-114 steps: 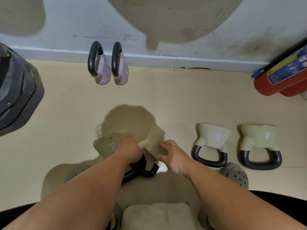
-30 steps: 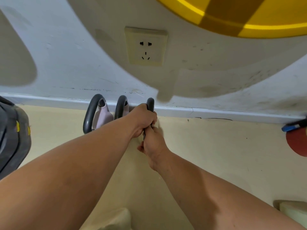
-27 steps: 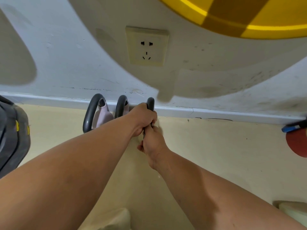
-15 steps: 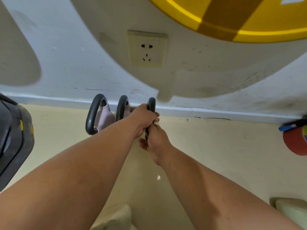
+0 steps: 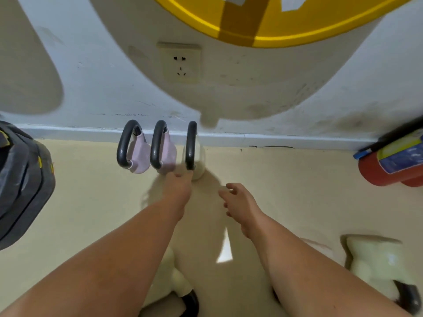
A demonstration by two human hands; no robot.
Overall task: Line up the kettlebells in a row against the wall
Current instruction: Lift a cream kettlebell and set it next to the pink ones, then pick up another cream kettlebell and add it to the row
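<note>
Two pink kettlebells [image 5: 139, 156] [image 5: 168, 154] with black handles stand against the wall's baseboard. A cream kettlebell [image 5: 198, 160] stands right beside them, its black handle upright. My left hand [image 5: 179, 186] is just below that handle, fingertips touching its lower end, not wrapped around it. My right hand [image 5: 239, 200] hovers over the floor to the right, fingers apart and holding nothing. Another cream kettlebell [image 5: 176, 277] lies on the floor between my forearms, partly hidden. A pale green kettlebell [image 5: 377, 264] lies at the lower right.
A red fire extinguisher [image 5: 393, 165] lies by the wall at the right. A dark stack of weight plates [image 5: 20, 179] sits at the left edge. A wall socket [image 5: 180, 64] is above the row. Bare floor runs along the baseboard right of the cream kettlebell.
Both hands have let go of the cream kettlebell's handle and drawn back from the wall. The kettlebell now stands on the floor beside the pink pair.
</note>
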